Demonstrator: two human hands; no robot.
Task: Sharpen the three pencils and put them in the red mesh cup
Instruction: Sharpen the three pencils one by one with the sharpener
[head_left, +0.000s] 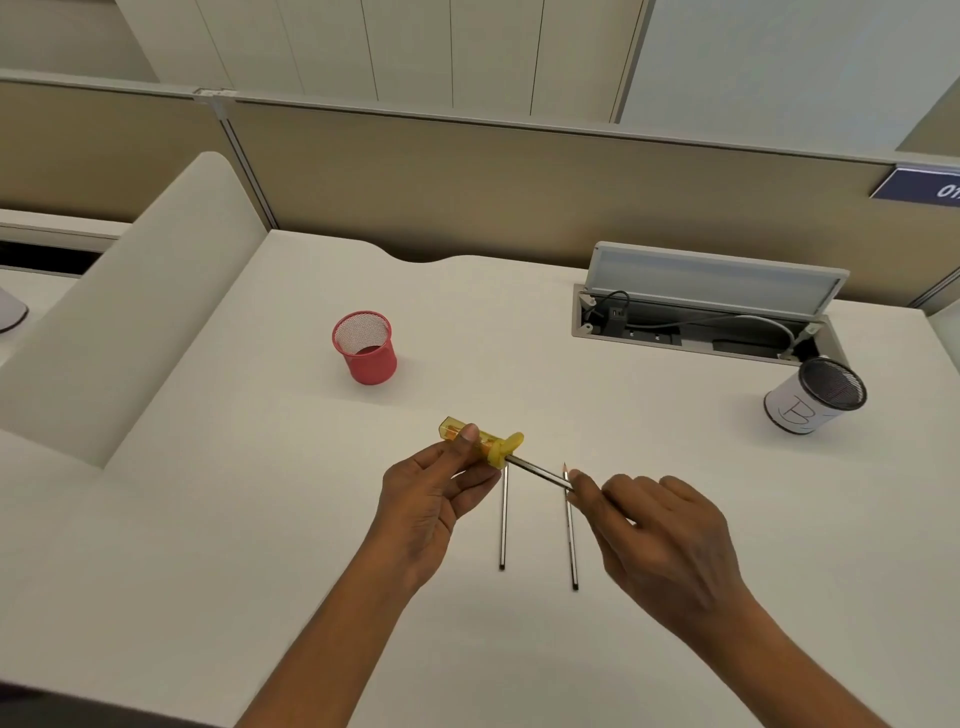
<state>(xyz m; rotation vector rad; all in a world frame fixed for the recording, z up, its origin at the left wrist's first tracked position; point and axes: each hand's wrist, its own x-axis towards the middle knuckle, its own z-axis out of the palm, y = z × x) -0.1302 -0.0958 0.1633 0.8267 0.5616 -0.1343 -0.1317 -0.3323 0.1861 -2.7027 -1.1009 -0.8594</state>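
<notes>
The left hand rises from the lower middle, palm toward the camera. Its thumb lies on top and its fingers curl beneath a yellow sharpener, gripping it above the counter. The sharpener is a long, boxy block of translucent plastic with a rounded flap at its right end. The right hand reaches in from the lower right, back up, thumb and forefinger pinching the held pencil, the other fingers loosely bent. That pencil is slim, dark and striped, with one end inside the sharpener's right end.

2 more pencils lie flat on the smooth white counter below the hands, nearly parallel and apart: the left pencil and the right pencil, whose pointed tip faces away. The red mesh cup, a round wire-mesh cylinder, stands upright farther back on the left, well apart from the hands.
</notes>
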